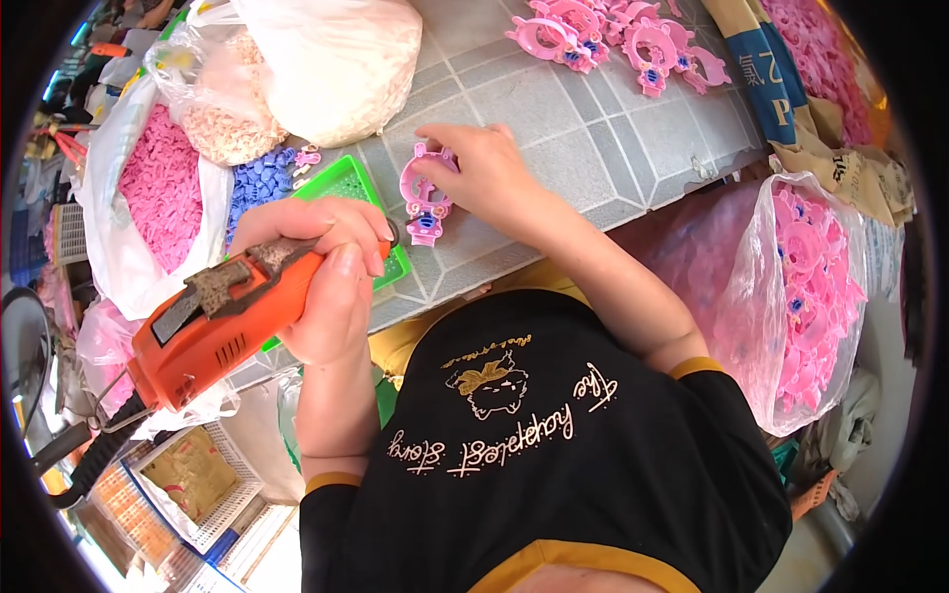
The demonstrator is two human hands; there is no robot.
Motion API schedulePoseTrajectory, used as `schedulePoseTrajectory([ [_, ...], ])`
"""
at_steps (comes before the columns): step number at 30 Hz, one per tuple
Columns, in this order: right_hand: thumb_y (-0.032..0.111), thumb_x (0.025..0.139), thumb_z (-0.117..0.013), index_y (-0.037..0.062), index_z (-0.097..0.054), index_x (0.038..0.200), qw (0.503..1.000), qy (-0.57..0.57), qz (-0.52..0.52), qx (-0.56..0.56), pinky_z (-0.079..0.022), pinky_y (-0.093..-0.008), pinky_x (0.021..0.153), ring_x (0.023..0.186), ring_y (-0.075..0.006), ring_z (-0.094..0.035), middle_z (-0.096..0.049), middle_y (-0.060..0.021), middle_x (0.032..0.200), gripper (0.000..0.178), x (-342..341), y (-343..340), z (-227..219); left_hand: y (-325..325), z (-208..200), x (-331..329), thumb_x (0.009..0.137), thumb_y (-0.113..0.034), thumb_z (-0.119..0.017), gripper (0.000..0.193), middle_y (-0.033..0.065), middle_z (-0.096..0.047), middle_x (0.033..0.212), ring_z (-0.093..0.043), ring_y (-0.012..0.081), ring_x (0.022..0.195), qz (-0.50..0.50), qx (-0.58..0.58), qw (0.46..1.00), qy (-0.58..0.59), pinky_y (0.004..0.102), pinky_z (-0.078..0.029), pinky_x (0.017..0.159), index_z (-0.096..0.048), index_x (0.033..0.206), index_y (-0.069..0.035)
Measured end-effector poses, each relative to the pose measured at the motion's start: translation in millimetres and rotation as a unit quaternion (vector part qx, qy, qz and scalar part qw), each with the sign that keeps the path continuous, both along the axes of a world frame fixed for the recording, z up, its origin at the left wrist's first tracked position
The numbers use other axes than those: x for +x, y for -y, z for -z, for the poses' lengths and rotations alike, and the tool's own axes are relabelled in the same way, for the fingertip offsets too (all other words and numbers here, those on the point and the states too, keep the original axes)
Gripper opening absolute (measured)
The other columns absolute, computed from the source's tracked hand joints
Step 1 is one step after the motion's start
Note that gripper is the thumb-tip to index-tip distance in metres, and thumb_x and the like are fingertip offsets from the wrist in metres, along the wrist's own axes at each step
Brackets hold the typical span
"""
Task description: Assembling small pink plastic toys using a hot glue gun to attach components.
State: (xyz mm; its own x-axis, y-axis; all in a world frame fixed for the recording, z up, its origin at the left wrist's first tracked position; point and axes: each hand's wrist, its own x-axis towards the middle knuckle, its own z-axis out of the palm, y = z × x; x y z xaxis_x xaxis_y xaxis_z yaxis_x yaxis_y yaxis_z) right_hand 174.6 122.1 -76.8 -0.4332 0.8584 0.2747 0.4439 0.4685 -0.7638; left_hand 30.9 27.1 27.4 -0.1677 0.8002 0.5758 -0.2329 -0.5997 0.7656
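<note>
My left hand is closed round the front of an orange electric screwdriver, whose body slants down to the left; its tip is hidden behind my fingers. On the grey tiled tabletop, my right hand grips the side of a pink ring-shaped plastic part with small ears and a dark blue piece at its lower end. The part lies just right of a green plastic tray, which my left hand and the screwdriver partly cover.
Small blue pieces lie left of the tray. Beyond stand a bag of pink pieces and a whitish bag. Several similar pink parts lie at the far side. A clear bag of pink parts is at right.
</note>
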Motion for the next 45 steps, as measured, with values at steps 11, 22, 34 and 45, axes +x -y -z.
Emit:
schedulePoseTrajectory([
  [11,0.033,0.067,-0.083,0.0153,-0.071,0.089,0.983,0.027,-0.147,0.105,-0.037,-0.0386,0.090,0.103,-0.0202,-0.054,-0.061,0.0006,0.109,0.031,20.2,30.2,-50.7,16.3,-13.2,-10.0,0.081,0.004,-0.058,0.026,0.0087,-0.054,0.063,-0.053,0.0210,0.053,-0.004,0.051,0.999,0.018,0.0400,-0.048,0.060,-0.050,0.106,0.001],
  [22,0.020,0.067,-0.082,0.0151,-0.074,0.081,0.985,-0.067,-0.144,0.061,-0.040,-0.0362,0.084,0.093,-0.0196,-0.055,-0.063,0.0019,0.106,0.017,15.4,31.4,-35.4,23.1,-23.4,-4.4,0.080,0.001,-0.063,0.027,0.0068,-0.052,0.061,-0.053,0.0206,0.052,-0.004,0.021,1.000,0.003,0.0400,-0.047,0.060,-0.052,0.104,-0.002],
  [34,0.021,0.068,-0.082,0.0173,-0.077,0.083,0.984,-0.104,-0.129,0.064,-0.042,-0.0338,0.079,0.083,-0.0179,-0.055,-0.066,0.0028,0.104,0.016,16.2,30.4,-31.3,21.0,-23.8,-1.1,0.079,-0.002,-0.065,0.026,0.0062,-0.051,0.061,-0.052,0.0203,0.053,-0.019,0.010,1.000,-0.003,0.0402,-0.047,0.062,-0.052,0.101,-0.003],
  [45,0.020,0.069,-0.082,0.0183,-0.078,0.084,0.984,-0.107,-0.126,0.064,-0.044,-0.0339,0.078,0.083,-0.0174,-0.056,-0.066,0.0028,0.106,0.016,16.9,28.6,-22.6,22.2,-27.5,6.0,0.079,-0.003,-0.066,0.025,0.0057,-0.052,0.062,-0.051,0.0198,0.055,-0.036,-0.007,0.999,-0.009,0.0393,-0.047,0.063,-0.052,0.100,-0.004],
])
